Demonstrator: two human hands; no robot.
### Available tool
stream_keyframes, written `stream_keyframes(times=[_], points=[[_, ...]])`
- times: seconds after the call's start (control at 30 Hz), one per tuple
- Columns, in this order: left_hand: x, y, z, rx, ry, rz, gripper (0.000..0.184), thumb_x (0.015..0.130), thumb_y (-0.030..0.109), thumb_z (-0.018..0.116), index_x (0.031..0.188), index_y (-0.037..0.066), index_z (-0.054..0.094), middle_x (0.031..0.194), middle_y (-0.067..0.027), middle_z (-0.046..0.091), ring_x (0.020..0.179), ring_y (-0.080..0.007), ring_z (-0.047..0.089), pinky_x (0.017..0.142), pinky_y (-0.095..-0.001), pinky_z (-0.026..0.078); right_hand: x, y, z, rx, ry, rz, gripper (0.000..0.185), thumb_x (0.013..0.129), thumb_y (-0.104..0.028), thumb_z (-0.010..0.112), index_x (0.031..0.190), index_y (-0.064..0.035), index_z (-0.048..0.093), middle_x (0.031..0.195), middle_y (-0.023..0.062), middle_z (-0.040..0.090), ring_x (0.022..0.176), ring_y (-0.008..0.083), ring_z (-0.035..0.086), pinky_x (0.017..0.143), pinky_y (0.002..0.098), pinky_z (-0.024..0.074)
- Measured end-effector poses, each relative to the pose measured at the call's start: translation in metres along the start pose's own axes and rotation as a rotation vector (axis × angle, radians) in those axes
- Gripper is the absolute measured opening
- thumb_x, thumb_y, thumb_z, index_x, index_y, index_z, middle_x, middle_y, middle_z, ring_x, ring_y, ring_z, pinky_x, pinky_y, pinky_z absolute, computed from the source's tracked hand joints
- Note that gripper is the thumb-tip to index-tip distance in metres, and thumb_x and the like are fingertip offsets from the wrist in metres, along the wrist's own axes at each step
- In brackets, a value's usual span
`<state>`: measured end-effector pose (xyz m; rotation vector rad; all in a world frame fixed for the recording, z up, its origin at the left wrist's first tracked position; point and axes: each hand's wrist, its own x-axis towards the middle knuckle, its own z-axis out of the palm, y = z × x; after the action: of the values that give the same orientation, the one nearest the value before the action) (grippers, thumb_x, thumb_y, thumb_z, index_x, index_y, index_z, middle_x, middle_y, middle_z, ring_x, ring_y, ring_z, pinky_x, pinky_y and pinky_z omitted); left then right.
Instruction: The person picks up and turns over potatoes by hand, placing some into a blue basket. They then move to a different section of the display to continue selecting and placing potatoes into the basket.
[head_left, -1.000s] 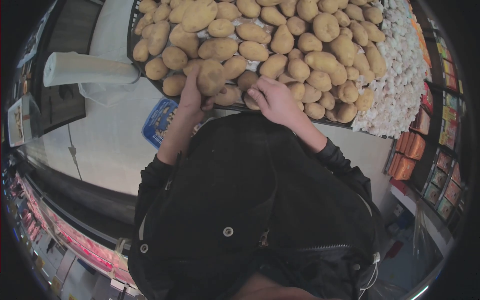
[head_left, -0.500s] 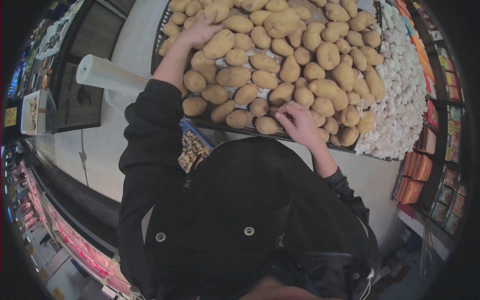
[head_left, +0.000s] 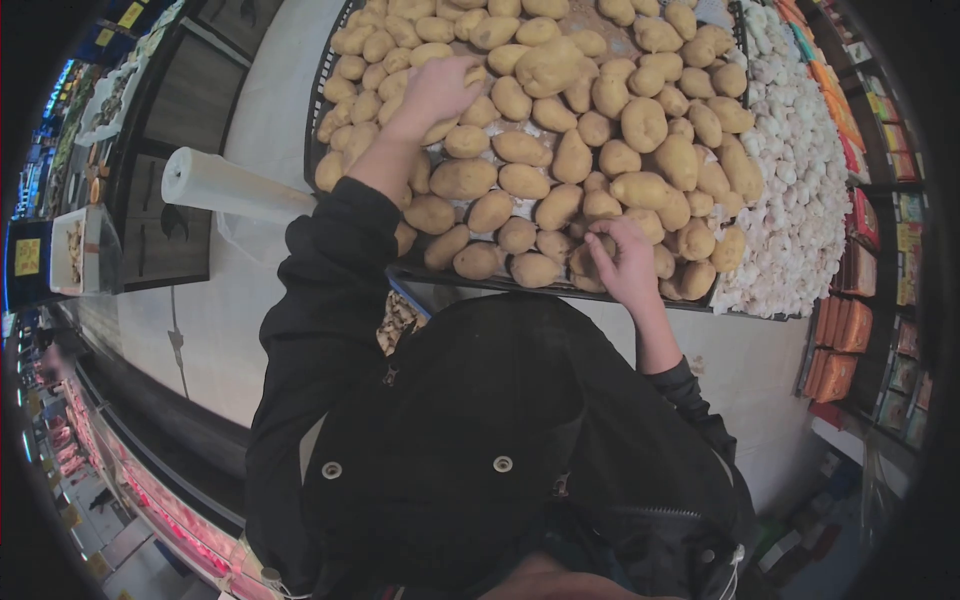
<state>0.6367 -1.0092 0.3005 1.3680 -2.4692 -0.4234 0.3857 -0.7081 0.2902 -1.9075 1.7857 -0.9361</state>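
In the head view, potatoes (head_left: 463,180) spread around twelve o'clock. Your left hand (head_left: 438,92) bends over them there; your right hand (head_left: 630,265) curls among them toward two. I can't tell whether either grips. Press lightly so none roll.

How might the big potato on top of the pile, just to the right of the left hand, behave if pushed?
The big potato would probably roll or rock, given its rounded sides and uneven seat among smaller potatoes. Its plump, unwrinkled look suggests it is firm. Its bulk beside the others suggests it is heavier than they are.
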Motion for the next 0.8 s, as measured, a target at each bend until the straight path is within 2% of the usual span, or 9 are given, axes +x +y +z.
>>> stream_keyframes(times=[0.07,0.1,0.2,0.3,0.4,0.5,0.6,0.7,0.8], points=[[0.014,0.014,0.01,0.102,0.054,-0.045,0.03,0.094,0.034,0.048,0.108,0.012,0.064,0.104,-0.0127,0.069,0.101,-0.0362,0.063,0.079,-0.0514,0.05,0.0,-0.002,0.003,-0.02,-0.01,-0.044,0.013,0.096,-0.018,0.063,0.098,-0.0063,0.066,0.093,0.0076,0.067,0.088,0.0263,0.06,0.08,0.0356,0.0469],[0.021,0.022,0.015,0.125,0.064,-0.047,0.027,0.094,0.032,0.048,0.101,0.012,0.065,0.1,-0.0129,0.07,0.098,-0.0366,0.064,0.076,-0.0517,0.051,-0.004,-0.004,0.002,-0.028,-0.007,-0.047,0.013,0.096,-0.018,0.063,0.1,-0.006,0.066,0.094,0.0083,0.067,0.089,0.0273,0.06,0.081,0.0361,0.047],[0.046,0.033,0.019,0.11,-0.081,-0.23,0.039,0.1,0.043,0.046,0.105,0.009,0.065,0.108,-0.0156,0.067,0.109,-0.0362,0.056,0.09,-0.0531,0.042,-0.013,-0.008,0.0,0.005,0.016,-0.077,0.016,0.097,-0.021,0.062,0.1,-0.0058,0.065,0.096,0.0082,0.066,0.088,0.0268,0.06,0.079,0.0364,0.0478],[0.067,0.017,0.03,-0.019,-0.118,-0.295,0.047,0.096,0.052,0.056,0.124,0.017,0.068,0.121,-0.012,0.067,0.115,-0.0349,0.058,0.089,-0.0504,0.046,-0.029,-0.006,-0.006,0.035,0.04,-0.031,0.021,0.1,-0.027,0.058,0.103,-0.0069,0.066,0.1,0.0074,0.067,0.093,0.0263,0.06,0.084,0.0365,0.0451],[0.075,0.001,0.036,-0.13,-0.075,-0.291,0.042,0.094,0.051,0.061,0.121,0.021,0.073,0.127,-0.0069,0.067,0.12,-0.0303,0.059,0.088,-0.046,0.051,-0.039,0.002,-0.012,0.057,0.095,0.006,0.021,0.099,-0.025,0.06,0.107,-0.0062,0.065,0.096,0.0086,0.063,0.089,0.0256,0.057,0.079,0.0347,0.0445],[0.076,0.004,0.033,-0.178,-0.049,-0.299,0.036,0.096,0.042,0.058,0.119,0.019,0.074,0.126,-0.0055,0.068,0.119,-0.0284,0.06,0.091,-0.0417,0.052,-0.046,0.014,-0.016,0.031,0.141,0.038,0.021,0.099,-0.024,0.061,0.109,-0.0062,0.064,0.099,0.0093,0.064,0.091,0.0259,0.059,0.079,0.0351,0.0455],[0.078,0.013,0.022,-0.234,0.027,-0.35,0.032,0.081,0.022,0.056,0.105,0.016,0.076,0.11,-0.0088,0.071,0.104,-0.0306,0.064,0.083,-0.0413,0.054,-0.048,0.018,-0.027,0.047,0.141,0.091,0.019,0.098,-0.022,0.062,0.108,-0.0054,0.065,0.102,0.0094,0.066,0.095,0.0255,0.061,0.083,0.0352,0.0463],[0.09,0.004,0.026,-0.118,0.088,-0.223,0.059,0.074,0.03,0.066,0.128,0.006,0.055,0.124,-0.0179,0.057,0.116,-0.035,0.055,0.09,-0.0457,0.05,-0.045,0.018,-0.03,0.078,0.192,0.095,0.02,0.099,-0.024,0.061,0.103,-0.0046,0.065,0.096,0.0088,0.064,0.089,0.0245,0.059,0.08,0.0342,0.0451],[0.104,0.0,0.026,-0.028,-0.051,-0.061,0.065,0.082,0.023,0.059,0.142,0.006,0.045,0.134,-0.0207,0.053,0.122,-0.0393,0.051,0.097,-0.0483,0.047,-0.04,0.019,-0.028,0.086,0.233,0.09,0.017,0.097,-0.022,0.062,0.099,-0.006,0.065,0.093,0.0082,0.065,0.086,0.0249,0.059,0.079,0.0348,0.0443]])
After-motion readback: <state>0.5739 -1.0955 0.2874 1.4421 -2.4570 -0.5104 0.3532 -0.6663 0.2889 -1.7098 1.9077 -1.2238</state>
